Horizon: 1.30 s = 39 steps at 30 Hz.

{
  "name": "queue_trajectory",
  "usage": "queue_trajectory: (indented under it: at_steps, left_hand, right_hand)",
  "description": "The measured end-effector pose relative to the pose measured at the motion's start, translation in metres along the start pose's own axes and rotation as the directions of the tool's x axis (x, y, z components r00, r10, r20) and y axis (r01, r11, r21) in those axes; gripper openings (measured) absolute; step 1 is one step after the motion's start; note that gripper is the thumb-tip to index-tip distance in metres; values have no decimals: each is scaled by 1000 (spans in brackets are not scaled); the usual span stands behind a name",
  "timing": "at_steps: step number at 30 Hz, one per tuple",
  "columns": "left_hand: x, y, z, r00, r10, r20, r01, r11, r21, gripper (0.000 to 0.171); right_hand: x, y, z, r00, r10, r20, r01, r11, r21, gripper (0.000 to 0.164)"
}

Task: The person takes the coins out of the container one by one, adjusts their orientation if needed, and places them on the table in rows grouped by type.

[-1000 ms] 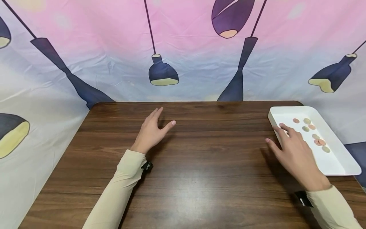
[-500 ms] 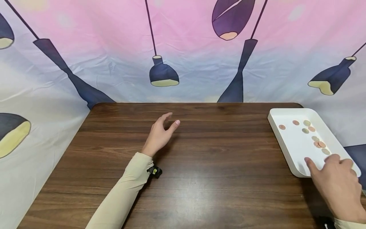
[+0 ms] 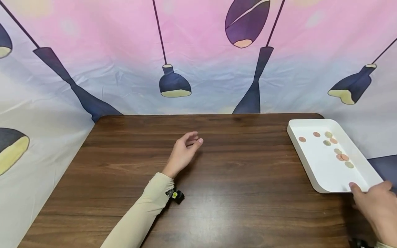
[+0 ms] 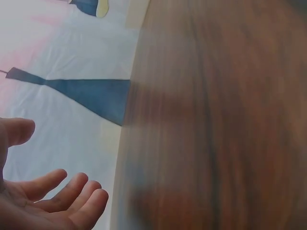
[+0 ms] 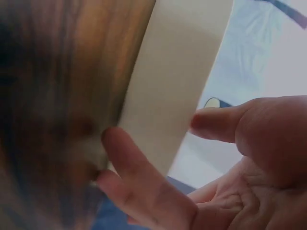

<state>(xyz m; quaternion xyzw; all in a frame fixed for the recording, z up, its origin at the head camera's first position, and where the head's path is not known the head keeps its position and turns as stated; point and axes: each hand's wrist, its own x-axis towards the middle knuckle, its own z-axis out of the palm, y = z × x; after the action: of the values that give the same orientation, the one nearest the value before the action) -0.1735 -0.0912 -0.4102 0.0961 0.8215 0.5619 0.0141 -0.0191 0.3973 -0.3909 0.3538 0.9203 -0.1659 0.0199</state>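
A white rectangular tray (image 3: 325, 174) lies at the right side of the table, with several copper and brass-coloured coins (image 3: 349, 165) scattered flat in it. My right hand (image 3: 376, 203) grips its near right corner, the thumb at the rim. In the right wrist view the fingers (image 5: 139, 167) curl against the lower edge of the outer tray wall (image 5: 168, 72), with the thumb (image 5: 216, 123) at the upper edge. Well to the left, my left hand (image 3: 182, 153) hovers over the table with relaxed fingers and holds nothing; its palm shows in the left wrist view.
The brown wood-grain table (image 3: 242, 206) reaches back to a cloth backdrop (image 3: 204, 75) printed with hanging lamps. The tray's right side lies close to the table's right edge, beside the cloth. A dark device (image 3: 176, 195) is strapped to the left wrist.
My right hand has moved from above the tray's left side to its near right corner and taken hold there. My left hand has drifted right and nearer, its fingers curling a little more.
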Motion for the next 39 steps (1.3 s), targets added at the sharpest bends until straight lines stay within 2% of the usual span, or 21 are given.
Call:
queue_trajectory:
  at_steps: [2, 4, 7, 11, 16, 19, 24, 30, 32, 36, 39]
  left_hand:
    - [-2, 1, 3, 1000, -4, 8, 4, 1000, 1, 52]
    - [-3, 2, 6, 1000, -4, 8, 4, 1000, 3, 52]
    - [-5, 4, 12, 1000, -7, 12, 7, 1000, 5, 52]
    - [-5, 4, 23, 999, -21, 50, 21, 1000, 5, 53]
    - [-2, 7, 39, 994, -23, 110, 22, 1000, 7, 55]
    - [2, 10, 47, 989, -21, 149, 22, 1000, -3, 57]
    - [8, 14, 58, 980, -19, 198, 22, 1000, -16, 59]
    - [15, 17, 75, 966, -43, 256, 67, 994, -89, 58]
    - [21, 19, 83, 962, -42, 270, 85, 985, -149, 57]
    - [35, 25, 98, 953, -55, 299, 141, 951, -274, 56]
    - [45, 28, 109, 950, -61, 307, 164, 933, -321, 56]
  right_hand:
    - [2, 4, -2, 997, 31, 77, -29, 999, -23, 90]
    - [3, 7, -4, 995, 34, 98, -32, 999, -22, 93]
    - [4, 13, -5, 996, 4, 87, -3, 1000, -18, 91]
    - [8, 19, -2, 996, -25, 89, 29, 999, -37, 85]
    - [12, 24, 1, 996, -57, 72, 54, 998, 34, 83]
    - [13, 26, 3, 991, -132, 39, 128, 988, 80, 77]
    - [16, 22, 7, 957, -291, 7, 289, 951, 114, 70]
    - [20, 12, 12, 918, -397, 27, 388, 908, 159, 74]
    - [21, 9, 13, 903, -429, 15, 419, 889, 185, 71]
    - [22, 5, 16, 883, -469, 13, 451, 856, 254, 68]
    - [22, 2, 18, 876, -483, 23, 451, 833, 320, 68]
